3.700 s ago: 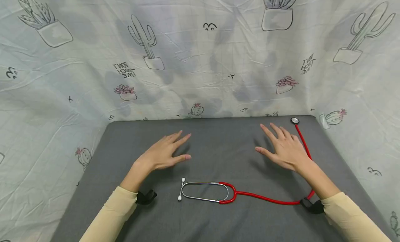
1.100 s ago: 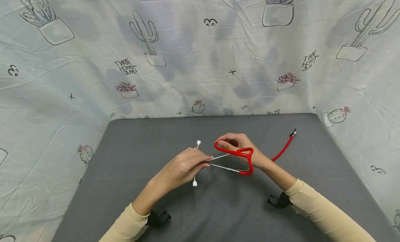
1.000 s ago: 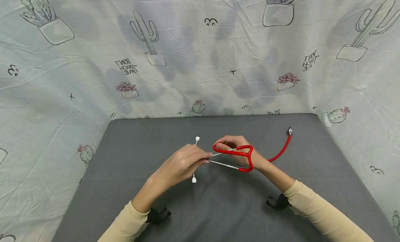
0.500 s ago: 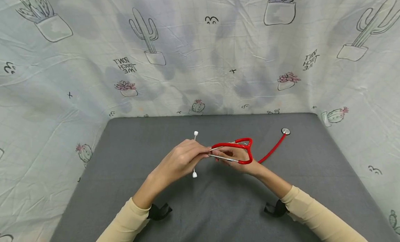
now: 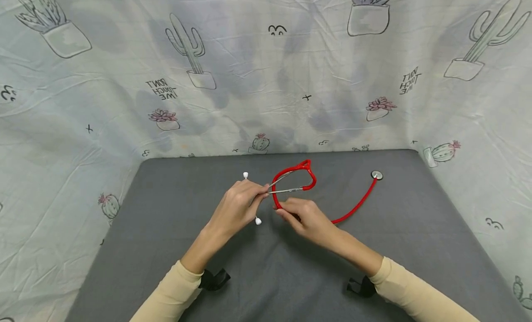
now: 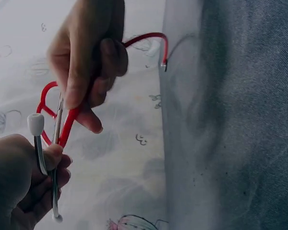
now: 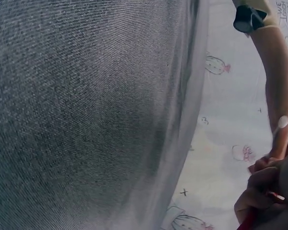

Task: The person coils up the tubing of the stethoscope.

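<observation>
A red stethoscope is lifted above the grey table. My left hand grips the two metal ear tubes near the white ear tips, also seen in the left wrist view as the ear tips. My right hand pinches the red tube just below the loop; the right hand shows curled round the tube. The red tube trails right to the silver chest piece lying on the table.
Cactus-print cloth walls in the table at the back and both sides. Black wrist straps sit on both beige sleeves. The table's near half lies bare in the right wrist view.
The red tube loop has swung up and toward the back. My right hand has come down from the loop to pinch the tube lower. My left hand has shifted slightly left and back.
</observation>
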A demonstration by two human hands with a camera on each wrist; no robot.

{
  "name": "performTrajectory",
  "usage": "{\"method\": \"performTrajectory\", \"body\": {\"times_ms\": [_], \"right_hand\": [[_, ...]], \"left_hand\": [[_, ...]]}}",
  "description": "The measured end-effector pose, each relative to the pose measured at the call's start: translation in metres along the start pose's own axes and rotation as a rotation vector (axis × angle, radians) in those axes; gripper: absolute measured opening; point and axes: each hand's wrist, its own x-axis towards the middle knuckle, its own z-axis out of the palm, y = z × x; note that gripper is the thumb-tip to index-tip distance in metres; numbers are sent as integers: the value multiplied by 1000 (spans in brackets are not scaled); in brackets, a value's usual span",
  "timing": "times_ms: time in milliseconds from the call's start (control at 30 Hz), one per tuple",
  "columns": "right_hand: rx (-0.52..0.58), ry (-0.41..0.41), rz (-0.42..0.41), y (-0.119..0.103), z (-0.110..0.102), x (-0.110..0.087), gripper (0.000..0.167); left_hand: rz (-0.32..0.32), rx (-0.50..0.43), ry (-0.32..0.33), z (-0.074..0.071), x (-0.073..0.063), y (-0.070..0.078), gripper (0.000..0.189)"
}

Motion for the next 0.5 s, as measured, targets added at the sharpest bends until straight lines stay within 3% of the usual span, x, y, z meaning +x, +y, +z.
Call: {"method": "performTrajectory", "body": {"times_ms": [200,333,500], "right_hand": [[-207,-49,-13,-8,-4,-5,9],[-269,-73,-4,-15,-9,-9,9],[-331,-94,-43,-25,-17,-16,11]], "left_hand": [[-56,4,-34,6,1,-6,20],[-86,11,-48,8,1,-13,20],[-179,48,-68,7,1,-25,17]]}}
